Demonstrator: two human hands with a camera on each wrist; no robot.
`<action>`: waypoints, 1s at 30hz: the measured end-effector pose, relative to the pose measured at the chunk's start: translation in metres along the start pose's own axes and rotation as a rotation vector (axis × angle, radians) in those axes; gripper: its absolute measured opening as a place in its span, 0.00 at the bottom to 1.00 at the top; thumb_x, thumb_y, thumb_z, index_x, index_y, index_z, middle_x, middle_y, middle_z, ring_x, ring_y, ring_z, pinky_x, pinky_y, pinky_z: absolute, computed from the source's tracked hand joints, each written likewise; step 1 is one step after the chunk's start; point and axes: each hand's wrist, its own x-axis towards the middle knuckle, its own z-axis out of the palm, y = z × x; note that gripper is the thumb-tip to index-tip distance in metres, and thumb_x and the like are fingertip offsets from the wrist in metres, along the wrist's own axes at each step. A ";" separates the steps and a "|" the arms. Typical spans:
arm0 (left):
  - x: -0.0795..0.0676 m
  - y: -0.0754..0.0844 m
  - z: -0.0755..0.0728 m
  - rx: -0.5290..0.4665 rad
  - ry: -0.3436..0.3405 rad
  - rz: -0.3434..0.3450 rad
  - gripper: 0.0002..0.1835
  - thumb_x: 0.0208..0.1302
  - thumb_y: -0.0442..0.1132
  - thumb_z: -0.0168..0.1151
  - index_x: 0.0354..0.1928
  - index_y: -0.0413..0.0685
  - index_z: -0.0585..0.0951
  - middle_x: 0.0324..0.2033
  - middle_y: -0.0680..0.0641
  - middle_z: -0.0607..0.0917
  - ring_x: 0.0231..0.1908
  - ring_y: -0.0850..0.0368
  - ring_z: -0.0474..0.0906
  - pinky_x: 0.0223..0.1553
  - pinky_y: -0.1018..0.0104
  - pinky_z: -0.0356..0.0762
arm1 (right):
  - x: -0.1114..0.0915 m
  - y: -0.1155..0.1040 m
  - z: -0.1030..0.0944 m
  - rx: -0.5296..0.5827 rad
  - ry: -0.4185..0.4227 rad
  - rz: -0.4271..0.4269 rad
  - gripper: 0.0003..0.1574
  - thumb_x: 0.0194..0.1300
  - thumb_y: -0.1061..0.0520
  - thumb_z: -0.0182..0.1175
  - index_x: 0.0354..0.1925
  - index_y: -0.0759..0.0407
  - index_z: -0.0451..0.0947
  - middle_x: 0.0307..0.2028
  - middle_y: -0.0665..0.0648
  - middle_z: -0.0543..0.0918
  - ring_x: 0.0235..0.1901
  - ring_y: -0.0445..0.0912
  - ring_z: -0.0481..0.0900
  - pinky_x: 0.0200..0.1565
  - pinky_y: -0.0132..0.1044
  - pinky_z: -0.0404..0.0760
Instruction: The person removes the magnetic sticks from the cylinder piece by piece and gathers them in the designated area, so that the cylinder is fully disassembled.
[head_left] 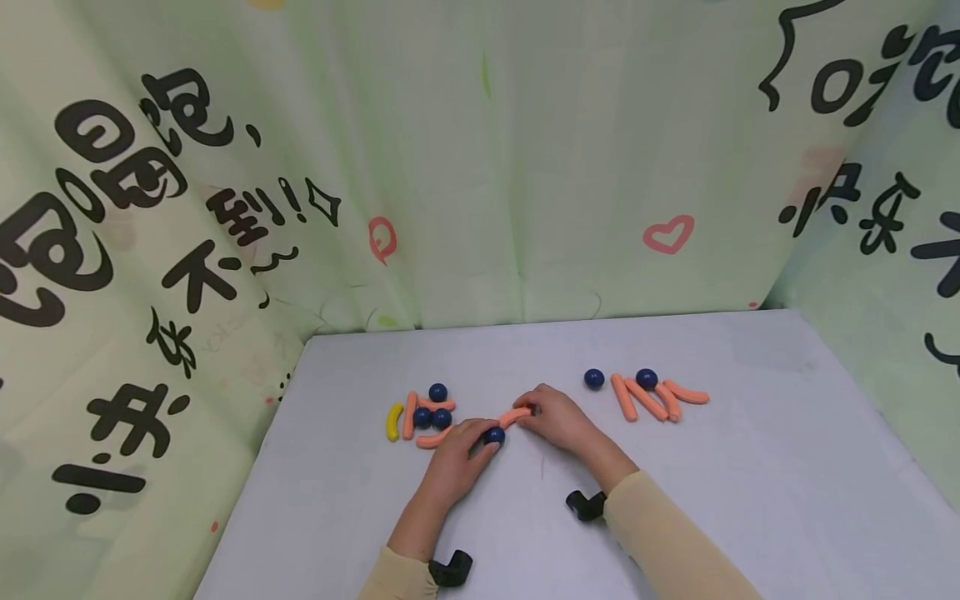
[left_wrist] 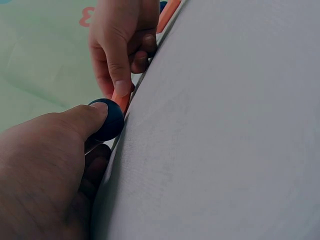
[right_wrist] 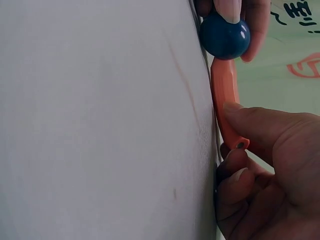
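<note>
My left hand pinches a dark blue ball between thumb and fingers, low over the white table. With thumb and fingers, my right hand holds a curved orange rod. In the right wrist view the far end of this rod meets the ball, and a small dark spot shows in its near end. The left wrist view shows the thumb on the ball; fingers beneath are partly hidden. Just left of my left hand lies another orange rod.
On the left lie a yellow curved rod, a straight orange rod and several blue balls with orange rods. At the right are a lone blue ball, another ball and several orange rods. A printed curtain borders the table.
</note>
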 end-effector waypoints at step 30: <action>0.002 -0.001 0.002 0.024 0.011 0.020 0.20 0.71 0.53 0.58 0.63 0.69 0.76 0.61 0.57 0.79 0.63 0.57 0.74 0.64 0.55 0.74 | -0.014 0.024 -0.021 -0.012 0.088 0.123 0.15 0.66 0.46 0.65 0.47 0.52 0.82 0.40 0.53 0.81 0.36 0.45 0.74 0.40 0.39 0.76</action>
